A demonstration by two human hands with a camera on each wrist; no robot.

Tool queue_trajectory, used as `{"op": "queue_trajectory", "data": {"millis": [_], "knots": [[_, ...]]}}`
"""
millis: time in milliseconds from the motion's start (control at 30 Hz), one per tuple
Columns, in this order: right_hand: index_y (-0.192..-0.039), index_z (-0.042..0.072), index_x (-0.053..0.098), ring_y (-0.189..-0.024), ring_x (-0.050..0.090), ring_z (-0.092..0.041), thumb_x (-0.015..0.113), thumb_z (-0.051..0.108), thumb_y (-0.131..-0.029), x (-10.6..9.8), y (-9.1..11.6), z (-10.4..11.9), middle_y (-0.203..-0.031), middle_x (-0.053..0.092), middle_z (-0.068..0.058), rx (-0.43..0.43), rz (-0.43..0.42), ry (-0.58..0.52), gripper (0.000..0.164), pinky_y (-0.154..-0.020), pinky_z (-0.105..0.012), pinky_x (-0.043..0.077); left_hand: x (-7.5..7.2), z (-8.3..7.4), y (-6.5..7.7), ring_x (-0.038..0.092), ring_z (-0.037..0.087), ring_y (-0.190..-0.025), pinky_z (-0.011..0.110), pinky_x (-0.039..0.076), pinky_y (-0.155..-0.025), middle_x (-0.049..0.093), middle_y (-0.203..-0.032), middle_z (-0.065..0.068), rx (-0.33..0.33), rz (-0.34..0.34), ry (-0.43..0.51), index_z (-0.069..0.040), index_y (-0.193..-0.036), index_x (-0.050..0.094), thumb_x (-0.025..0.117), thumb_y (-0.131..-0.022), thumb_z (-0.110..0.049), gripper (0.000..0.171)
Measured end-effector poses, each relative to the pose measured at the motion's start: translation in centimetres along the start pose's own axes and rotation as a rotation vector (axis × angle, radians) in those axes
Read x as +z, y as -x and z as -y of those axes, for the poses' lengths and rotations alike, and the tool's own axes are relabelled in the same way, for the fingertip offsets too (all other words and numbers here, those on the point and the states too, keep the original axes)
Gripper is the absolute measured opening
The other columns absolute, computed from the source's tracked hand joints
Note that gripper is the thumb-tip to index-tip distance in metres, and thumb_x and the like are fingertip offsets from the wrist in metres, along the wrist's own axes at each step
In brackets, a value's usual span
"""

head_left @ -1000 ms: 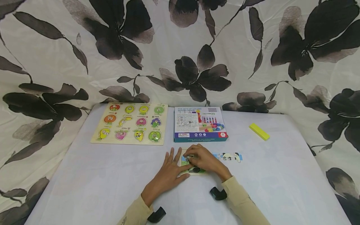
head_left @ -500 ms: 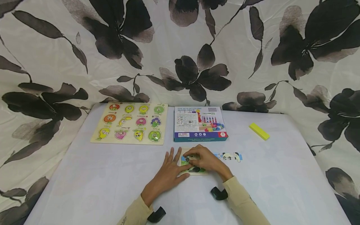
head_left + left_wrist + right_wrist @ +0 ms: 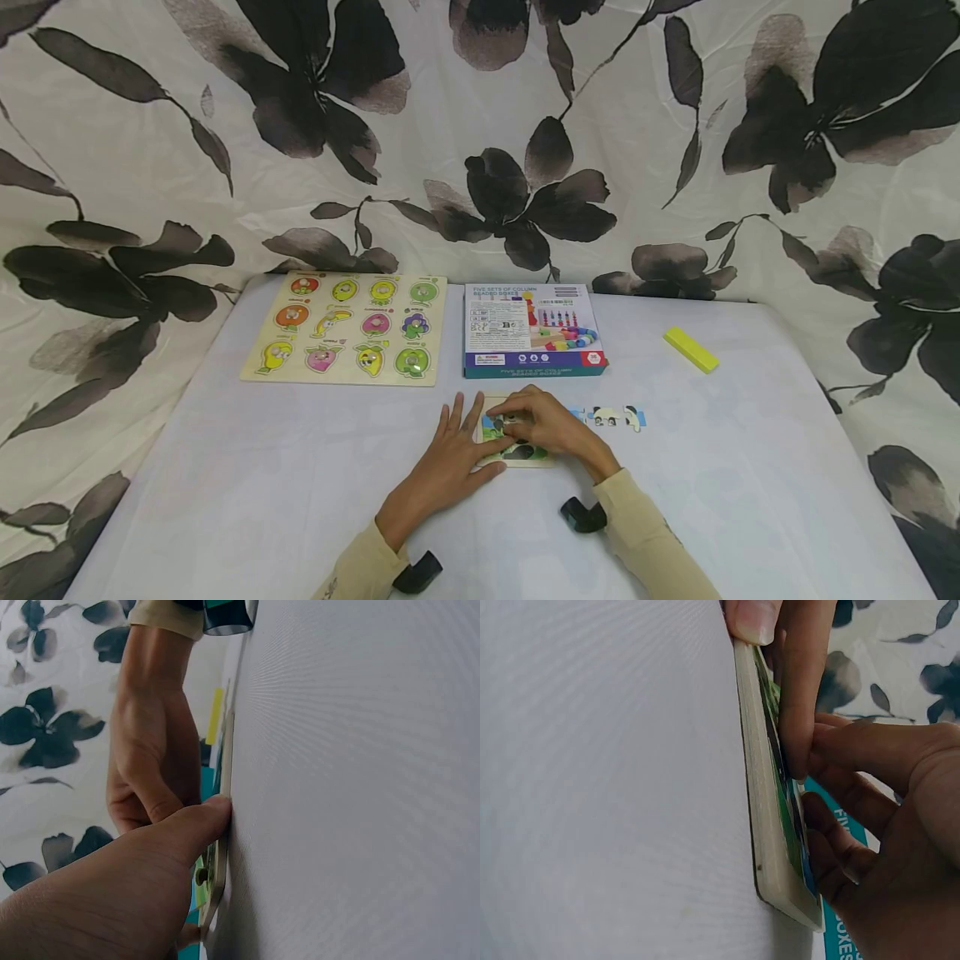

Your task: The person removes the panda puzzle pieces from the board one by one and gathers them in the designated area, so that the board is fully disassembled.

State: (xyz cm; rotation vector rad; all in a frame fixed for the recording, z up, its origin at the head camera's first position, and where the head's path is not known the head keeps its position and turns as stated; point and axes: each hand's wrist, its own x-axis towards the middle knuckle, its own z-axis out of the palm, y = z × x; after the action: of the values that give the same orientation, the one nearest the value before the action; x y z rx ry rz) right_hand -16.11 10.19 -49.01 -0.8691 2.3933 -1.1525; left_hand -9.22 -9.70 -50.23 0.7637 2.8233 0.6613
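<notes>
A small wooden puzzle board [image 3: 529, 463] with a green and black picture lies flat before me. My left hand [image 3: 446, 462] rests at its left side with fingers spread, one finger reaching across the picture; the left wrist view has its thumb [image 3: 214, 814] on the board's near edge. Over the board, my right hand [image 3: 543, 421] has curled fingers, with thumb and index finger pinching a puzzle piece low on the picture. That piece is mostly hidden by the fingers. A small dark knob [image 3: 201, 876] stands up from the board. Puzzle pieces with panda parts [image 3: 606, 417] lie in a row to the right.
Behind the board stands a flat box of beads [image 3: 532, 333]. A large fruit puzzle board [image 3: 345, 329] lies at the back left, and a yellow block [image 3: 691, 350] at the back right. Floral cloth [image 3: 525, 200] hangs behind the white table [image 3: 262, 483].
Both hands stay almost where they were; the right fingers shift only slightly over the board. The rest of the table looks the same.
</notes>
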Motion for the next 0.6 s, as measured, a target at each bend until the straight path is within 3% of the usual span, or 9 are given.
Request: {"op": "queue_trajectory", "data": {"millis": [300, 600], "knots": [[-0.114, 0.012, 0.072, -0.096, 0.053, -0.014, 0.068, 0.008, -0.088, -0.12, 0.21, 0.29, -0.103, 0.068, 0.003, 0.048, -0.033, -0.028, 0.027, -0.089, -0.034, 0.044, -0.12, -0.13, 0.08, -0.002, 0.051, -0.142, 0.063, 0.004, -0.113, 0.01, -0.158, 0.022, -0.008, 0.004, -0.011, -0.03, -0.135, 0.056, 0.054, -0.095, -0.046, 0.043], [-0.115, 0.01, 0.071, -0.099, 0.056, -0.015, 0.066, 0.009, -0.089, -0.39, 0.36, 0.2, -0.106, 0.069, 0.001, 0.045, -0.04, -0.056, 0.026, -0.094, -0.039, 0.044, -0.06, -0.14, 0.06, -0.003, 0.05, -0.142, 0.062, 0.004, -0.113, 0.009, -0.158, 0.022, -0.009, 0.002, -0.017, -0.033, -0.136, 0.054, 0.053, -0.095, -0.046, 0.043]]}}
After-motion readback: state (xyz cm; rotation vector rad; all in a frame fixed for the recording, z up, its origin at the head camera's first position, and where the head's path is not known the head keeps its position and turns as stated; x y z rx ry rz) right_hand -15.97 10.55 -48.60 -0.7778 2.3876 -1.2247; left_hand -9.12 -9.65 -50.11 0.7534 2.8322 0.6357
